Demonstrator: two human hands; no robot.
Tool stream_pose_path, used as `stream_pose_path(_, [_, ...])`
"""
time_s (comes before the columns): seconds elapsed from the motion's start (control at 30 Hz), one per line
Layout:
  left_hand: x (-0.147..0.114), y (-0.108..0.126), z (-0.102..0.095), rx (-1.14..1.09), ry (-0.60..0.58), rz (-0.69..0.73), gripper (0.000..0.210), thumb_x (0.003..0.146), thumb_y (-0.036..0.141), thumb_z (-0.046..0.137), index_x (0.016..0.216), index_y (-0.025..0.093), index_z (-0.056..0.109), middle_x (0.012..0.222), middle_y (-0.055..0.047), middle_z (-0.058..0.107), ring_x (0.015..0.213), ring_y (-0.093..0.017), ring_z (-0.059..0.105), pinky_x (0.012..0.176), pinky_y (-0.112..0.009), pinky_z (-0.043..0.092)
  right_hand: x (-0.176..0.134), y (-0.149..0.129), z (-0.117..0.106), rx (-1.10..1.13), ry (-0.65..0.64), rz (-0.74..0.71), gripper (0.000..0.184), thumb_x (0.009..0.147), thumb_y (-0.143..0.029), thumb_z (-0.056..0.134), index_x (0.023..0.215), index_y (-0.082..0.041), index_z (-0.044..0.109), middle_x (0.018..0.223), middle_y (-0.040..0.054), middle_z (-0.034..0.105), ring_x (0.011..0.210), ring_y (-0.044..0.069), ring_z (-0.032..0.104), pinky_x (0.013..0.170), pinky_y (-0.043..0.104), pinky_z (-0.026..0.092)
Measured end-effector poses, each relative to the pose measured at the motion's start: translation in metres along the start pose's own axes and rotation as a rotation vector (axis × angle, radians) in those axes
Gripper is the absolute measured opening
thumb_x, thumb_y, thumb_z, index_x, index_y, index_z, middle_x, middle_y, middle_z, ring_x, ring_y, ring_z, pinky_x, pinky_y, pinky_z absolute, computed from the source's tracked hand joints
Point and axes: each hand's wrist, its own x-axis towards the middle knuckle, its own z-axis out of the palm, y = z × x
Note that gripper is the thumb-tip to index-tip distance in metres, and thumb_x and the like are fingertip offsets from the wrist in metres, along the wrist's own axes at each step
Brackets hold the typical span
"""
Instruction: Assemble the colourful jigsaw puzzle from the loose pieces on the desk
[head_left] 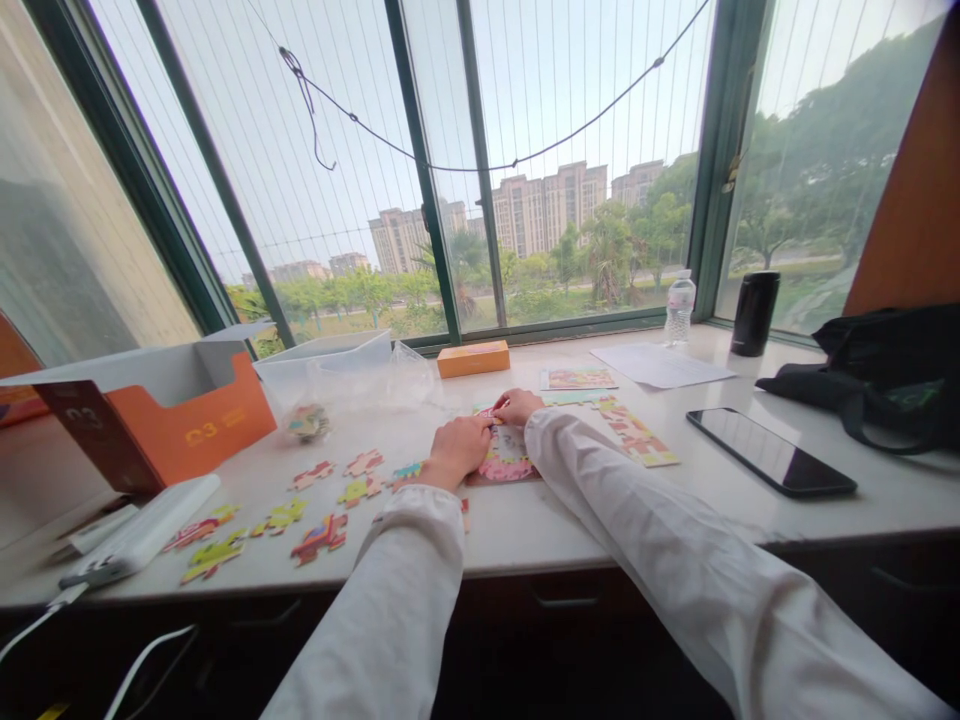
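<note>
A partly assembled jigsaw puzzle [517, 468] lies flat on the white tabletop, with a pink ring-like pattern showing and its top partly covered by my hands. My left hand [459, 447] is closed at its left side, fingertips meeting a small pinkish puzzle piece [490, 413] near the upper left edge. From the right, my right hand [517, 406] reaches in with curled fingers pinched on the same piece. The fingertips hide most of it. Another joined puzzle section [637, 437], yellow and pink, extends to the right beside my right sleeve.
Several loose puzzle pieces [320, 538] are spread at the left, by a white power bank [154, 525] with a cable. Behind stand an orange box [217, 425], a clear bin [330, 360] and a small orange box [473, 359]. A phone [769, 450] and black bag [900, 370] lie right.
</note>
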Motion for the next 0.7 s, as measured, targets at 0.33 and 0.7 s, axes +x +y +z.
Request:
stream_pose_path(0.33, [-0.001, -0.006, 0.003, -0.036, 0.044, -0.074, 0.048, 0.091, 0.026, 0.038, 0.132, 0.039, 0.058, 0.11, -0.006, 0.072, 0.098, -0.026, 0.067, 0.081, -0.037, 0.051, 0.003, 0.0, -0.007, 0.057, -0.116, -0.038, 0.028, 0.069, -0.038, 0.08, 0.096, -0.031, 0.079, 0.1, -0.0021, 0.075, 0.1, 0.019, 0.066, 0.091, 0.026, 0.046])
stream_pose_path(0.7, [-0.005, -0.011, -0.001, -0.076, 0.107, -0.063, 0.036, 0.092, 0.027, 0.043, 0.11, 0.034, 0.074, 0.122, -0.003, 0.064, 0.094, -0.022, 0.065, 0.085, -0.033, 0.049, -0.011, -0.011, -0.002, 0.016, -0.033, -0.003, 0.03, 0.071, -0.049, 0.076, 0.095, -0.03, 0.077, 0.107, 0.0014, 0.074, 0.11, 0.024, 0.062, 0.108, 0.044, 0.03])
